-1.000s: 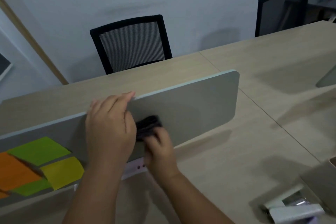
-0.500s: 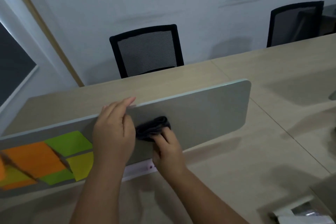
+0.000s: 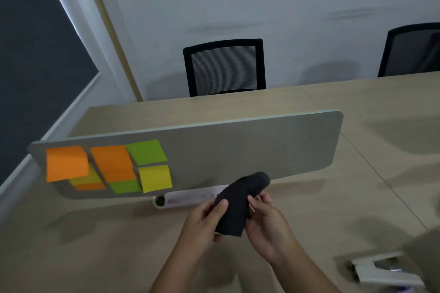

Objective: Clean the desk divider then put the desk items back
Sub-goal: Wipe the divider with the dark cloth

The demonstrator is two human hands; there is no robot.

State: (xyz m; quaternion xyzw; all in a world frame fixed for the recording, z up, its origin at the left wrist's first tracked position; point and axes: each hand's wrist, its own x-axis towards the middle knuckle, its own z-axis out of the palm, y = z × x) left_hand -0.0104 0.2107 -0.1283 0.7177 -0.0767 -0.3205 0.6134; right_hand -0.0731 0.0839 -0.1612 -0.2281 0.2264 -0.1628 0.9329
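A pale wood-grain counter (image 3: 297,216) fills the lower view, under dim light, with a grey wall beyond; at its near right edge lies what looks like a white stapler (image 3: 381,271), partly cut off by the frame, beside a blurred grey object I cannot identify. Nearest the camera, over the counter's middle, both hands pinch a dark cloth (image 3: 238,204) between them; the left hand (image 3: 202,223) grips its left edge with thumb on top, the right hand (image 3: 266,226) holds its right side with fingers curled, and the cloth's top end rolls over, apart from the panel. Just behind stands the desk divider (image 3: 250,150), a long grey panel upright along the counter's centre line, on a white bracket (image 3: 190,197) at its foot; coloured sticky notes (image 3: 112,166), orange, green and yellow, overlap on its left part. Past the far edge stand two black mesh chairs (image 3: 225,66). By my judgement the wiping is under way or pausing, the cloth being refolded; the area around the notes may remain, and putting desk items back is not yet done.
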